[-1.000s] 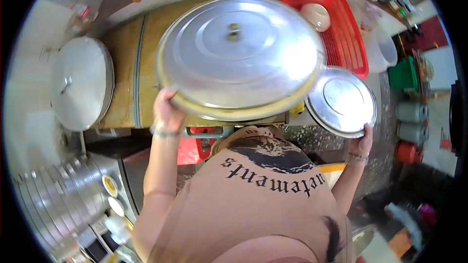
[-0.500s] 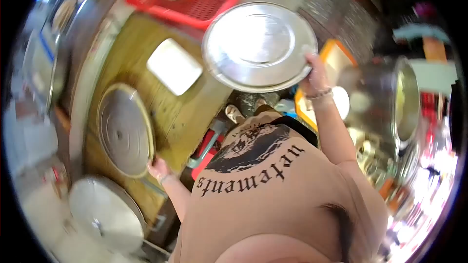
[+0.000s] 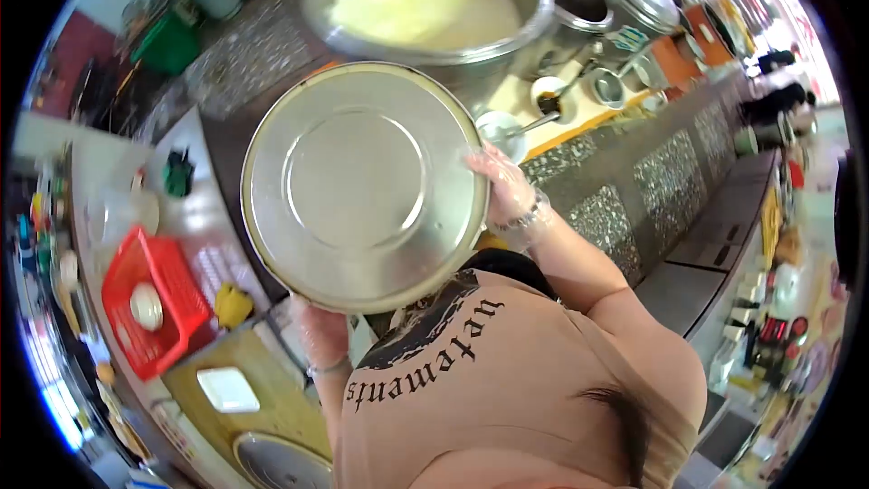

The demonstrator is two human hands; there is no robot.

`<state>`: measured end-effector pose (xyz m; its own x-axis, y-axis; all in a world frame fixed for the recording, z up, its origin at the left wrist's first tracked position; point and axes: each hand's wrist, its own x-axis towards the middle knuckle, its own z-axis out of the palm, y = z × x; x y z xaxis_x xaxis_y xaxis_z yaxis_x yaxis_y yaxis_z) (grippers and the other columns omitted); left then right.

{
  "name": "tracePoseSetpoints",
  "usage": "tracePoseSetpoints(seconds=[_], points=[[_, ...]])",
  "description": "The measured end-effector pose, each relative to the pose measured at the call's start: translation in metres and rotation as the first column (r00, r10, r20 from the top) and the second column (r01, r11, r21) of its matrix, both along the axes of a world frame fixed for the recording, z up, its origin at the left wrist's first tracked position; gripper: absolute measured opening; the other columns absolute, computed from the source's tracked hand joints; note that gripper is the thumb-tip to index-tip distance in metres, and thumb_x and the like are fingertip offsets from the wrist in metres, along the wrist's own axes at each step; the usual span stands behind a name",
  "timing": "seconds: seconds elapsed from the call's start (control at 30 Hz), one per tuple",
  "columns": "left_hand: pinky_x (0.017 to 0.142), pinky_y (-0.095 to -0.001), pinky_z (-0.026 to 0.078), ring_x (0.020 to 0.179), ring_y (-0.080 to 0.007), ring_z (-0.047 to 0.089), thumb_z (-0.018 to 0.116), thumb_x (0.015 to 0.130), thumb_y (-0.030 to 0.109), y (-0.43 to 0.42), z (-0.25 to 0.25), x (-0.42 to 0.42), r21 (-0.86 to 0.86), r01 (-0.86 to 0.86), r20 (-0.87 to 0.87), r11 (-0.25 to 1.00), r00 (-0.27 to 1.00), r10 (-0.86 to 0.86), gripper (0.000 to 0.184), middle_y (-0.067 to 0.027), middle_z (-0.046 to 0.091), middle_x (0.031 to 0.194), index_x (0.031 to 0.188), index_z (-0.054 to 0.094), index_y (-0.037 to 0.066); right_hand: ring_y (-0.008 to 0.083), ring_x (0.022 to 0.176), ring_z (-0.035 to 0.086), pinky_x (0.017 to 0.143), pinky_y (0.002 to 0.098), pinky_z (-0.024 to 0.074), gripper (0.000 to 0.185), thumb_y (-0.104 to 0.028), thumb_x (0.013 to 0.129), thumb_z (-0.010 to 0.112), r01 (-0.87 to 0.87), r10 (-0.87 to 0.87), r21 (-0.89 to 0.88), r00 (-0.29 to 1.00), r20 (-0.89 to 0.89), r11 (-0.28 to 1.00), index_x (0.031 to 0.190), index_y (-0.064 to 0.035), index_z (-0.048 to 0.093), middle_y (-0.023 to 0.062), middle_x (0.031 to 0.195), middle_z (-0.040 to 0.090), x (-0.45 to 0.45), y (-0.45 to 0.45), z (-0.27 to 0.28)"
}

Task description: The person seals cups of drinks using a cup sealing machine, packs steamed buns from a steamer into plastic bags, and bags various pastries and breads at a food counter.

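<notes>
A large round metal lid (image 3: pixel 355 179) is held up in front of my chest, its broad face with a pressed ring toward me. My right hand (image 3: pixel 505 188), in a clear plastic glove, grips its right rim with the thumb on the face. At the lower left rim is my left hand (image 3: pixel 322 337), also gloved, holding the edge from below; some of its fingers are hidden behind the lid. Just beyond the lid stands a big metal pot (image 3: pixel 536 23) with pale yellowish-white contents. A second round lid (image 3: pixel 281 466) lies on the wooden board at lower left.
On the left is a red plastic basket (image 3: pixel 186 303) containing a white bowl (image 3: pixel 147 306). Near it are a yellow cloth (image 3: pixel 233 305) and a white rectangular tray (image 3: pixel 228 390). A ledge at upper right carries a bowl of dark sauce (image 3: pixel 547 91) and a metal strainer (image 3: pixel 606 88).
My view has turned right, from the wooden board toward the big pot. My left hand has let go of the second lid and moved to the lid in my right hand.
</notes>
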<state>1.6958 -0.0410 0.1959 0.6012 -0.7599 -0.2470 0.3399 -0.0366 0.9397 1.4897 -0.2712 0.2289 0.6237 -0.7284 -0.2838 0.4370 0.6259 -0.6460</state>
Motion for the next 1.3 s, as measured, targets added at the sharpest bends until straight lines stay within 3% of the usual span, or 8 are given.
tracePoseSetpoints(seconds=[0.03,0.23,0.57,0.6,0.73,0.83,0.9,1.3], points=[[0.096,-0.0398,0.043,0.113,-0.027,0.052,0.052,0.088,0.022,-0.041,0.014,-0.027,-0.285,-0.117,-0.462,0.951,0.886,-0.03,0.051,-0.0094,0.052,0.123,0.133,0.039,0.003,0.0145,0.093,0.061,0.078,0.0311,0.0528,0.038,-0.017,0.086,0.06,0.106,-0.148,-0.431,0.987,-0.065,0.896,0.121,-0.0069,0.05,0.0045,0.103,0.061,-0.028,-0.013,0.004],[0.102,-0.0424,0.038,0.118,-0.028,0.049,0.043,0.089,0.023,-0.231,0.061,-0.156,-0.29,0.223,-0.343,0.931,0.884,-0.319,0.05,-0.0149,0.049,0.128,0.133,0.036,0.0,0.0158,0.098,0.059,0.081,0.0327,0.0511,0.043,-0.028,0.088,0.061,0.26,-0.237,-0.106,0.952,0.193,0.96,0.122,-0.0045,0.05,0.0059,0.11,0.06,-0.195,-0.127,0.063],[0.078,-0.0359,0.055,0.102,-0.0234,0.059,0.048,0.092,0.022,-0.4,0.058,-0.264,-0.559,0.524,-0.761,0.642,-0.018,-0.648,0.034,-0.0124,0.06,0.114,0.118,0.049,0.0,0.0176,0.102,0.057,0.087,0.0355,0.0487,0.04,-0.03,0.091,0.056,0.502,-0.552,-0.361,0.833,-0.044,0.786,0.121,-0.0052,0.051,0.0064,0.113,0.059,-0.252,-0.197,-0.037],[0.078,-0.0359,0.055,0.102,-0.0234,0.059,0.048,0.092,0.022,-0.409,0.048,-0.267,-0.554,0.535,-0.764,0.638,-0.022,-0.645,0.034,-0.0124,0.06,0.114,0.118,0.049,0.0,0.0195,0.108,0.055,0.092,0.0375,0.0455,0.039,-0.034,0.094,0.05,0.356,-0.828,-0.843,0.534,-0.171,0.403,0.121,-0.006,0.051,0.0066,0.114,0.059,-0.249,-0.209,-0.061],[0.054,-0.0234,0.053,0.066,-0.0177,0.06,0.052,0.091,0.02,-0.449,0.021,-0.298,-0.354,0.522,-0.853,0.776,0.16,-0.497,0.022,-0.011,0.065,0.096,0.105,0.057,0.003,0.0219,0.094,0.061,0.085,0.039,0.0504,0.036,-0.031,0.092,0.053,0.668,-0.67,0.045,0.739,0.072,0.743,0.119,-0.0069,0.052,0.0084,0.109,0.061,-0.253,-0.271,0.005],[0.078,-0.0281,0.052,0.093,-0.0232,0.06,0.049,0.094,0.025,-0.483,-0.009,-0.308,-0.343,0.562,-0.828,0.753,0.198,-0.525,0.029,-0.014,0.061,0.11,0.113,0.053,0.004,0.0255,0.09,0.062,0.083,0.0377,0.05,0.029,-0.02,0.09,0.052,0.545,-0.63,-0.376,0.762,-0.151,0.75,0.114,-0.0031,0.053,0.0118,0.103,0.062,-0.283,-0.367,-0.057],[0.08,-0.0298,0.05,0.097,-0.0237,0.059,0.049,0.094,0.026,-0.491,-0.001,-0.307,-0.277,0.571,-0.759,0.773,0.363,-0.54,0.031,-0.0137,0.059,0.114,0.117,0.05,0.005,0.0332,0.093,0.06,0.083,0.0396,0.048,0.031,-0.019,0.088,0.046,-0.204,-0.73,-0.799,0.328,-0.6,0.565,0.11,0.0019,0.053,0.0201,0.1,0.062,-0.274,-0.391,0.011],[0.078,-0.0338,0.05,0.091,-0.0212,0.058,0.048,0.095,0.021,-0.511,-0.053,-0.369,0.122,0.212,-0.474,0.97,0.871,-0.13,0.027,-0.0122,0.058,0.106,0.118,0.045,0.008,0.033,0.093,0.065,0.079,0.0414,0.0526,0.025,-0.013,0.087,0.046,-0.818,-0.55,-0.295,-0.031,-0.835,0.493,0.107,0.0006,0.053,0.0221,0.099,0.065,-0.228,-0.586,-0.053]])
